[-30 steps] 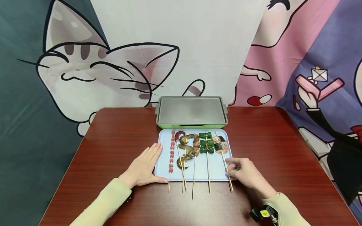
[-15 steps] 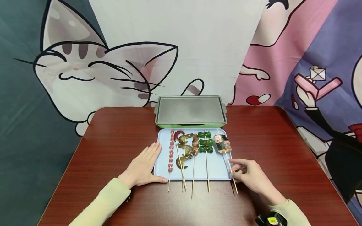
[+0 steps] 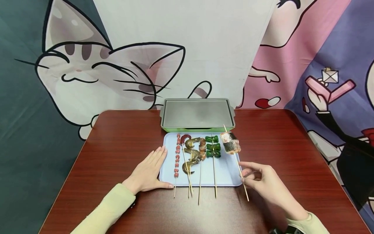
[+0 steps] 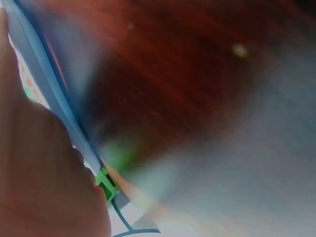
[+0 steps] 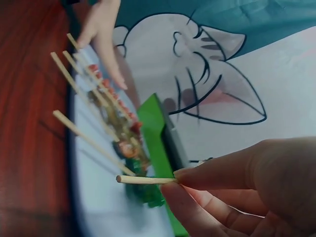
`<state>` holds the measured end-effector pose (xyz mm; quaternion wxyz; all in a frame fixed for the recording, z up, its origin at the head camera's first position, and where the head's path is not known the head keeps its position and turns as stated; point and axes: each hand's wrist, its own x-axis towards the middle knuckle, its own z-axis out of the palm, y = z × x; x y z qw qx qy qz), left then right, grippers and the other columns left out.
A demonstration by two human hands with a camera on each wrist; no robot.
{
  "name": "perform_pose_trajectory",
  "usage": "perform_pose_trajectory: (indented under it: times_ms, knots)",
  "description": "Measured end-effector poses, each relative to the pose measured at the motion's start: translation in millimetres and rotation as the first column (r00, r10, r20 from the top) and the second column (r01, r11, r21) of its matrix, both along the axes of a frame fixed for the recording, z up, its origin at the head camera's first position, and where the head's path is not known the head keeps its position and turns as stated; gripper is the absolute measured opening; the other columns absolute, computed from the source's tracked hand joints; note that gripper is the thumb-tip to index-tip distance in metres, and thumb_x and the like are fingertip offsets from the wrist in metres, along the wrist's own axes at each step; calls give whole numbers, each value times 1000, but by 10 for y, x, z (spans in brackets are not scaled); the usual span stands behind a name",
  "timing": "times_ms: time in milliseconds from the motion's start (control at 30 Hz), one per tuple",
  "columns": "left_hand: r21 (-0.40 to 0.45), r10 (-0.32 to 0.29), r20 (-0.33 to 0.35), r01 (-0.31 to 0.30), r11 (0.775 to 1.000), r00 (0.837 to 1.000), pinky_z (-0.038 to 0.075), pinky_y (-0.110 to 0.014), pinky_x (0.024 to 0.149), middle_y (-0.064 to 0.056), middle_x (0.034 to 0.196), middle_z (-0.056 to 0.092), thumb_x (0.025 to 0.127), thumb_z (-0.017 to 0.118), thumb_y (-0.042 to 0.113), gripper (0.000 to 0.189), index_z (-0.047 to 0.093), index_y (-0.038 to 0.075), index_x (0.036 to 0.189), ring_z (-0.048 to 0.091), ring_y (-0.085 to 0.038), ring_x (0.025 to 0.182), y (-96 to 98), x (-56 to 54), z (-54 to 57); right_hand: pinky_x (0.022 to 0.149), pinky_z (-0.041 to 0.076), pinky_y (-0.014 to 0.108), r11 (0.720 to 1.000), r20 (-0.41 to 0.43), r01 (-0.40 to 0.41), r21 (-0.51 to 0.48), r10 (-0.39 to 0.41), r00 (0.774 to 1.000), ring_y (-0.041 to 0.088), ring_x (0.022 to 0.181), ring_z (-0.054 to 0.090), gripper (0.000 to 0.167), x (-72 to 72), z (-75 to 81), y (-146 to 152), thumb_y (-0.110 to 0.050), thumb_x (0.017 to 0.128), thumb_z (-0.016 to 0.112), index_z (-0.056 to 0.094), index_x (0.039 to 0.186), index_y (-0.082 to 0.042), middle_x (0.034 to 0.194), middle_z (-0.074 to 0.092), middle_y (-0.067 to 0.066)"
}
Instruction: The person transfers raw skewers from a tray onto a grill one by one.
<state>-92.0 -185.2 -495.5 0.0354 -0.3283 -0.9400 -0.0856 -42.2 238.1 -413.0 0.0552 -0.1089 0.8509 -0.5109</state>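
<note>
Between thumb and fingers, my right hand (image 3: 264,178) pinches the wooden stick of a fish skewer (image 3: 230,143). Its chunks, with dark silvery skin, are raised over the right side of the light blue tray (image 3: 226,172). In the right wrist view the stick's blunt end (image 5: 143,180) points out past the fingertips. My left hand (image 3: 149,172) lies with straight fingers along the tray's left edge, thumb at the front left corner. On the tray lie a skewer of small red pieces (image 3: 177,156), a shrimp skewer (image 3: 191,156), a curled dark red tentacle skewer (image 3: 185,139) and a green vegetable skewer (image 3: 213,147).
A skewer of brown pieces (image 3: 202,149) lies between the shrimp and the green one. Directly behind the tray stands a green grill with a flat grey plate (image 3: 198,113). Several sticks overhang the tray's front edge onto the brown table (image 3: 131,130). A cartoon cloth hangs behind.
My right hand has lifted the fish skewer off the tray and shifted it slightly right, tilting its tip up. The left hand and other skewers stay put.
</note>
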Motion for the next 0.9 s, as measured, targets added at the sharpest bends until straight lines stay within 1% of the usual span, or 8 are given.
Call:
perform_pose_trajectory:
  times_ms: [100,267,433,500,567,700,800,900]
  knots:
    - [-12,1,4,-1,1000,1000,26,-48,119,-26,162,27,76,55,90,129,33,-10,154,27,-37,149,9,-1,17,59,57,25,1000,-24,4,-10,-4,1000,10,70,66,48,-88,87,-14,16,79,71,66,127,7,88,70,7]
    - [-18,8,23,-7,1000,1000,25,-48,120,-25,162,27,75,59,88,128,33,-10,154,26,-37,149,18,8,64,62,58,25,1000,-62,14,6,-13,998,12,73,68,47,-313,223,-10,13,82,73,67,128,4,90,71,9]
    - [-41,16,42,-15,999,999,23,-47,121,-25,162,25,75,57,89,129,32,-10,154,24,-36,150,24,16,95,66,59,24,999,-93,40,28,-37,995,16,79,72,47,-602,369,-16,8,86,74,66,132,2,94,73,12]
    - [-44,17,46,-15,999,999,23,-47,121,-25,162,25,76,56,89,128,32,-10,154,24,-36,150,25,16,96,67,60,25,998,-95,49,26,-46,994,17,80,72,47,-730,417,-28,8,87,73,65,133,1,95,73,14]
    - [-40,15,44,-13,999,999,23,-47,121,-25,162,25,76,56,89,128,32,-10,154,24,-37,150,24,16,92,69,61,28,998,-79,62,12,-61,995,18,81,73,47,-857,449,-43,8,87,73,65,133,2,95,72,17]
    - [-1,7,33,-7,1000,999,25,-49,120,-26,161,27,75,58,88,129,33,-11,153,26,-38,149,21,14,67,73,62,35,996,-28,78,-32,-79,996,18,81,73,49,-1104,443,-79,11,88,70,63,135,3,97,71,24]
    - [3,6,23,-6,1000,1000,25,-48,120,-26,162,25,75,56,89,130,32,-11,153,26,-38,149,14,8,25,74,61,40,994,14,81,-68,-81,997,18,80,74,50,-1258,390,-104,13,88,68,60,137,7,98,70,27]
    - [-1,8,16,-8,1000,1000,24,-48,120,-26,162,25,75,55,90,130,32,-11,153,25,-38,149,8,6,10,73,61,40,995,43,81,-64,-79,996,21,80,74,50,-1397,310,-125,13,88,68,58,137,9,97,70,27]
